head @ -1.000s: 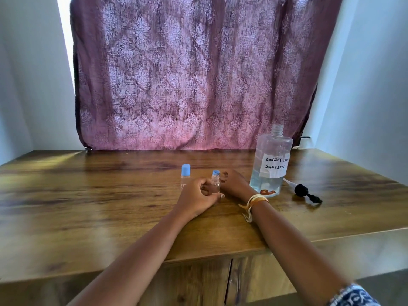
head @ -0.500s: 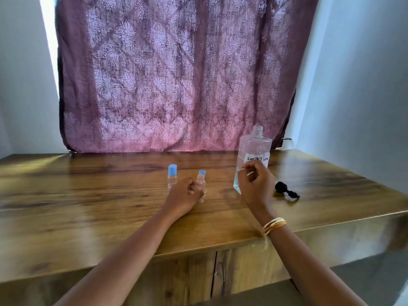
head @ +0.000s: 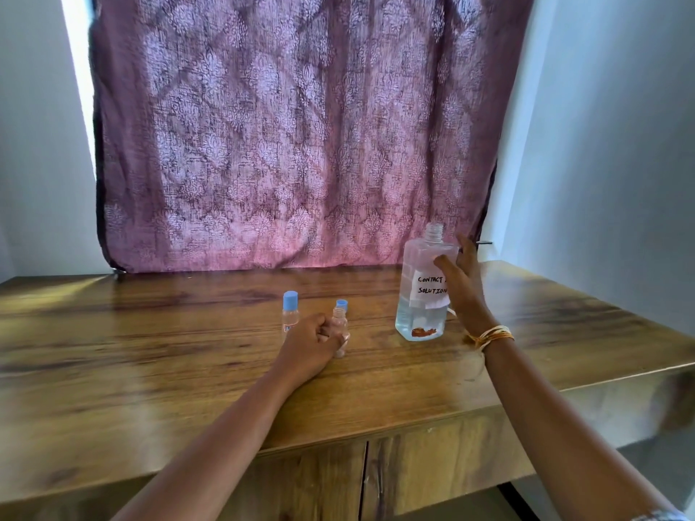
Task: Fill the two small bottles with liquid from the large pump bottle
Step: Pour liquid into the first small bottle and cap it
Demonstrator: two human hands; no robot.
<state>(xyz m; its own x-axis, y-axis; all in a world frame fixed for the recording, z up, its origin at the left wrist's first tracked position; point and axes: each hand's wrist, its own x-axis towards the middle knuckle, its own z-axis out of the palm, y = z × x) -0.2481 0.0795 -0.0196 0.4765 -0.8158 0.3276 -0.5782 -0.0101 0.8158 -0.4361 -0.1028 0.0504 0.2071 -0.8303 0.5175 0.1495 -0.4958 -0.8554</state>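
The uncapped small clear plastic bottle point(head: 339, 330) is gripped upright by the left hand point(head: 309, 342); the large clear labelled bottle point(head: 424, 287) stands right — the spread-fingered right hand point(head: 462, 285) just reaching it, nothing yet held.

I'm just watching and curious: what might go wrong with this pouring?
The large clear labelled bottle has a wide open neck, while the small uncapped clear bottle has a narrow mouth, so liquid may spill on the wooden table. The right hand only lies against the bottle's side, so it could tip.
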